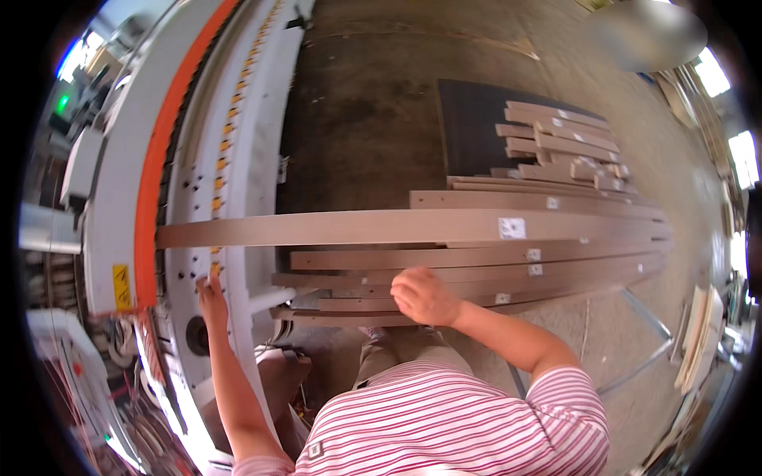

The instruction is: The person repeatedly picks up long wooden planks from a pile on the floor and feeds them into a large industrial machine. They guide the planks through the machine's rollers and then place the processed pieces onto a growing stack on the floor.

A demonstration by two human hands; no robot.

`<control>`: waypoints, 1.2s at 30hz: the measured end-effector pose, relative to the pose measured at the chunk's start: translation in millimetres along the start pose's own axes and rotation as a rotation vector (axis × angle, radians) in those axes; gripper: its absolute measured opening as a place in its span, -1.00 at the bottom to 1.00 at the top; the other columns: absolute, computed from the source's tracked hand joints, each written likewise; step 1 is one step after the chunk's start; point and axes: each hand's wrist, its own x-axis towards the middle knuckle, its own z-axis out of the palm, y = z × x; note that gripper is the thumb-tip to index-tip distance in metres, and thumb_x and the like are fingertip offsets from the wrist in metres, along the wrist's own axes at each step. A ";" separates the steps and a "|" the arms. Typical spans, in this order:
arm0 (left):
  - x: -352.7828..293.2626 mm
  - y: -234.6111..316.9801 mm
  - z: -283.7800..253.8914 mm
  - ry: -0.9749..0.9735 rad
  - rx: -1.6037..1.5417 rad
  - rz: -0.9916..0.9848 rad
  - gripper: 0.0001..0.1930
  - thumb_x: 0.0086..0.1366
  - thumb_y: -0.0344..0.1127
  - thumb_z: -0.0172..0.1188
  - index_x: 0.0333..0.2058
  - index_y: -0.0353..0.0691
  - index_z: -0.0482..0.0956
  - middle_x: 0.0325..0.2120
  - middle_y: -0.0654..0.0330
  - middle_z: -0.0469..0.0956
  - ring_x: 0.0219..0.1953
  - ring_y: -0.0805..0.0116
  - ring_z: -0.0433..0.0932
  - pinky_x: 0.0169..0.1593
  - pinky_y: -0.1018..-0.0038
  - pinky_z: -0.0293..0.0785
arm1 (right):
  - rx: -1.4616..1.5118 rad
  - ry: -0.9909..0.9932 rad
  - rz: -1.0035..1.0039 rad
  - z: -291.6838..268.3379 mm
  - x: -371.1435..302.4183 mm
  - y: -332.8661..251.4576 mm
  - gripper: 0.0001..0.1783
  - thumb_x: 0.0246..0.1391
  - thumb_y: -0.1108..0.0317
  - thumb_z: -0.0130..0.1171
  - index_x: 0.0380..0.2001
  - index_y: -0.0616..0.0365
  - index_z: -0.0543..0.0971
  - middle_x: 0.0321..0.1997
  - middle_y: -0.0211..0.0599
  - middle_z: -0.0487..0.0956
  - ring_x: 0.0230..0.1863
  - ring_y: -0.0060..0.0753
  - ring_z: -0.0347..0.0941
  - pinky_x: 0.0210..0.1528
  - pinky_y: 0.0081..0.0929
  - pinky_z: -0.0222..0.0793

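A long brown wooden board (357, 227) lies across the white machine bed (254, 119), its left end against the orange conveyor band (151, 182). Under and beside it is a stack of similar long boards (508, 266) with small white labels. My right hand (422, 295) rests on the near boards of the stack, fingers curled over their top. My left hand (211, 297) touches the machine bed just below the long board, fingers apart and holding nothing.
Shorter board pieces (567, 143) are piled on a dark panel (476, 127) at the far right. A metal stand frame (647, 333) carries the stack. More panels (698, 337) lean at the right edge. Concrete floor (373, 103) lies beyond.
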 end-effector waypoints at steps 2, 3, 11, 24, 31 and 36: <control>-46.3 14.9 -2.6 0.096 0.255 -0.010 -0.35 0.37 0.14 -0.06 0.15 -0.36 0.24 0.01 -0.24 0.43 0.03 -0.22 0.44 0.02 0.11 0.41 | 0.021 -0.285 0.137 21.2 -41.9 38.2 -0.78 0.01 0.35 0.12 -0.23 0.13 0.49 -0.15 -0.21 0.47 -0.08 -0.18 0.42 0.03 -0.20 0.31; -52.1 22.8 -4.8 0.084 0.307 0.000 -0.33 0.37 0.13 -0.04 0.15 -0.40 0.23 0.01 -0.25 0.43 0.03 -0.22 0.44 0.03 0.12 0.41 | -0.152 -0.251 0.239 47.3 -72.6 71.6 -0.73 0.03 0.35 0.10 -0.16 0.15 0.48 -0.10 -0.16 0.46 -0.06 -0.13 0.42 0.06 -0.19 0.31; -57.1 51.6 -25.7 -0.009 0.409 -0.097 -0.23 0.31 0.15 0.04 0.17 -0.50 0.20 0.04 -0.28 0.39 0.06 -0.21 0.43 0.09 0.16 0.38 | -0.673 -0.160 0.621 77.0 -73.4 275.8 -0.51 0.07 0.45 0.08 0.10 0.29 0.34 0.18 -0.10 0.32 0.19 -0.07 0.28 0.27 -0.17 0.19; -61.1 42.1 -25.0 0.066 0.393 -0.048 -0.22 0.27 0.21 0.04 0.19 -0.40 0.21 0.09 -0.22 0.37 0.13 -0.13 0.38 0.13 0.17 0.32 | -0.675 -0.617 0.381 9.4 -69.0 233.3 -0.54 -0.24 0.28 0.31 -0.20 0.23 0.51 -0.05 -0.10 0.45 -0.04 -0.09 0.45 -0.07 -0.22 0.45; -165.3 180.1 27.6 -0.285 -0.867 -0.174 -0.33 0.19 -0.49 0.25 0.25 -0.15 0.19 0.19 0.08 0.26 0.22 0.15 0.25 0.22 0.22 0.27 | -0.371 -0.723 0.313 -53.4 -68.6 64.1 -0.48 -0.41 0.22 0.33 -0.30 0.30 0.53 -0.18 -0.07 0.47 -0.19 -0.05 0.49 -0.18 -0.19 0.51; -263.4 232.8 29.9 -0.807 -1.321 -0.264 -0.18 0.28 -0.43 0.20 0.37 -0.15 -0.15 0.16 -0.02 0.28 0.19 0.18 0.31 0.19 0.26 0.34 | -0.210 -0.596 0.161 -59.4 -13.2 -31.9 -0.53 -0.40 0.18 0.31 -0.38 0.27 0.52 -0.28 -0.13 0.45 -0.23 -0.11 0.49 -0.25 -0.20 0.52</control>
